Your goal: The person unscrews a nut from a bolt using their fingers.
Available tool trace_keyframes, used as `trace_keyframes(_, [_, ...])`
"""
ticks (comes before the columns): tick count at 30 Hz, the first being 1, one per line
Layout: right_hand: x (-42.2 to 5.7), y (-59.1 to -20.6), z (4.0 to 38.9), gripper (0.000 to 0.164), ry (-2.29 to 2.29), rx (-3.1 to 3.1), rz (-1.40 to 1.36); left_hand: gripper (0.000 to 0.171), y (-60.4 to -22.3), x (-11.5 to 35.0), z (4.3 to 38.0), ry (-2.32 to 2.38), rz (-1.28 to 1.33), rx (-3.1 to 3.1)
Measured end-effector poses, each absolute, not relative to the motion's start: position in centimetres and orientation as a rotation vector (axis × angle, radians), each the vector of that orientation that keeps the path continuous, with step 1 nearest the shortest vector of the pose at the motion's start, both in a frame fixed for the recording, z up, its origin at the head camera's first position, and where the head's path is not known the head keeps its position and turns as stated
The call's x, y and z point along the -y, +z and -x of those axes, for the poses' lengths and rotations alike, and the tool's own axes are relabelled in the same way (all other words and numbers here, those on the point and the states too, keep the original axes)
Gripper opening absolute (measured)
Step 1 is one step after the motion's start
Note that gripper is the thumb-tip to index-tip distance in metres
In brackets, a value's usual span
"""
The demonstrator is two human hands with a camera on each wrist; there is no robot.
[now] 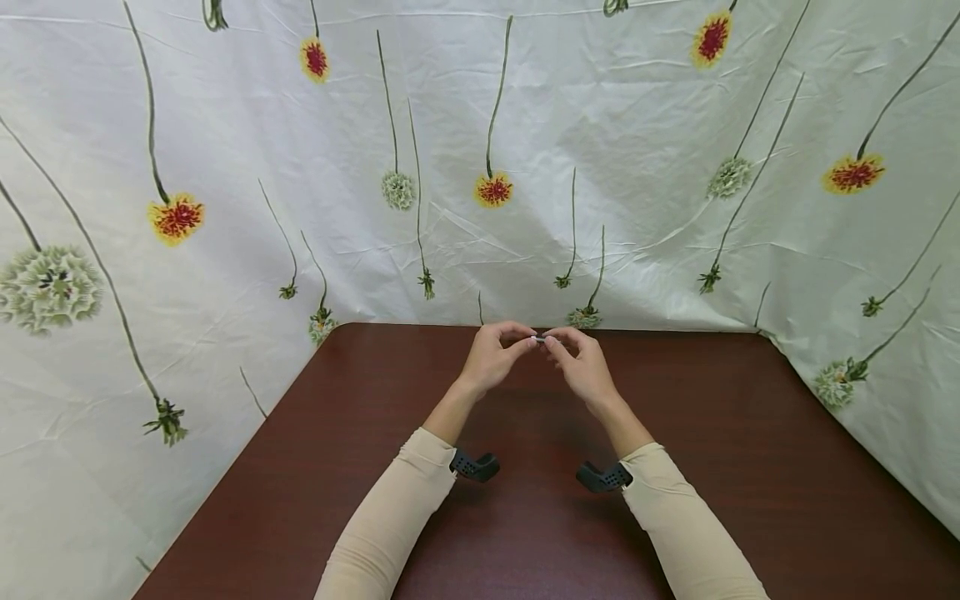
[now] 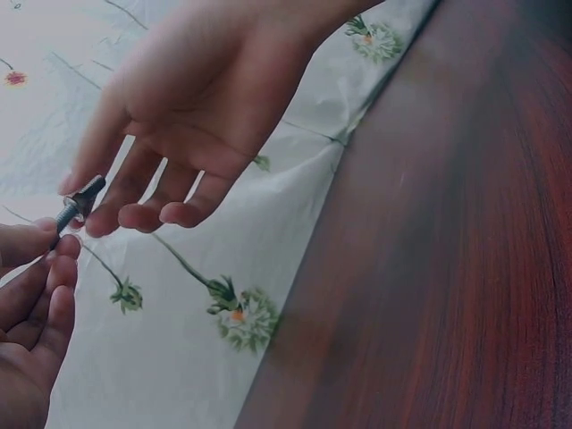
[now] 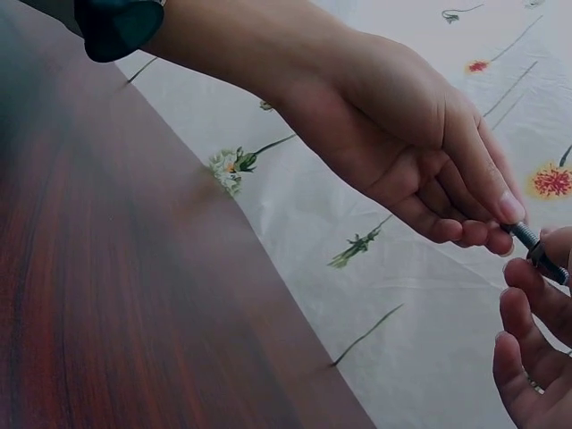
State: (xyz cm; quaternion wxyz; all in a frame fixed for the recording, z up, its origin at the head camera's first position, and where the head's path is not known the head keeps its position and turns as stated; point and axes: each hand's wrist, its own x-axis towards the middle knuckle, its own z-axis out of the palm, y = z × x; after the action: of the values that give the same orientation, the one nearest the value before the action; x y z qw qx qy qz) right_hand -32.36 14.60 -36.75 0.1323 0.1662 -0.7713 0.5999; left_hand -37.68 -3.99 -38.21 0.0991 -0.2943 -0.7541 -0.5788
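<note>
A small dark metal bolt (image 1: 540,338) is held between both hands above the far part of the table. My left hand (image 1: 487,358) pinches its threaded end between thumb and fingers, as the right wrist view shows. A nut-like collar (image 3: 537,254) sits around the shaft of the bolt (image 2: 67,214). From the other side, my right hand (image 1: 587,371) has its thumb and index finger at the collar and dark end. In the left wrist view the remaining fingers of the right hand (image 2: 201,107) are loosely bent. Fingertips partly hide the bolt.
A dark reddish-brown wooden table (image 1: 420,383) lies under the hands. Behind it and along its sides hangs a white cloth (image 1: 450,108) printed with flowers and stems. Each wrist wears a dark strap (image 1: 603,477) over a beige sleeve (image 1: 693,525).
</note>
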Motion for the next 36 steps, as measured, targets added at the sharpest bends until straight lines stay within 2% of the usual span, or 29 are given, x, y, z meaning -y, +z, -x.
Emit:
trace_keyframes(4, [-14.9, -38.2, 33.9, 0.024, 1.733, 2.195, -0.498, 0.014, -38.2, 4.0, 37.7, -1.699, 0.876, 2.226])
trace_keyframes(7, [-15.1, -38.8, 34.4, 0.029, 1.748, 2.171, -0.513, 0.014, -38.3, 3.9, 37.8, -1.693, 0.877, 2.224])
trace_keyframes(10, [-15.1, -38.9, 34.5, 0.032, 1.771, 2.166, -0.502, 0.014, -38.3, 3.9, 37.8, -1.688, 0.874, 2.228])
trace_keyframes(17, [-15.2, -38.9, 34.5, 0.022, 1.744, 2.157, -0.487, 0.015, -38.4, 4.0, 37.8, -1.704, 0.882, 2.229])
trace_keyframes(23, [-15.4, -38.9, 34.5, 0.029, 1.766, 2.172, -0.5, 0.014, -38.3, 3.9, 37.8, -1.717, 0.883, 2.217])
trace_keyframes(30, [-15.3, -39.0, 34.6, 0.022, 1.747, 2.182, -0.478, 0.015, -38.3, 3.9, 37.7, -1.712, 0.893, 2.219])
trace_keyframes(36, [-15.2, -38.7, 34.3, 0.031, 1.779, 2.181, -0.506, 0.015, -38.3, 4.0, 37.8, -1.71, 0.884, 2.224])
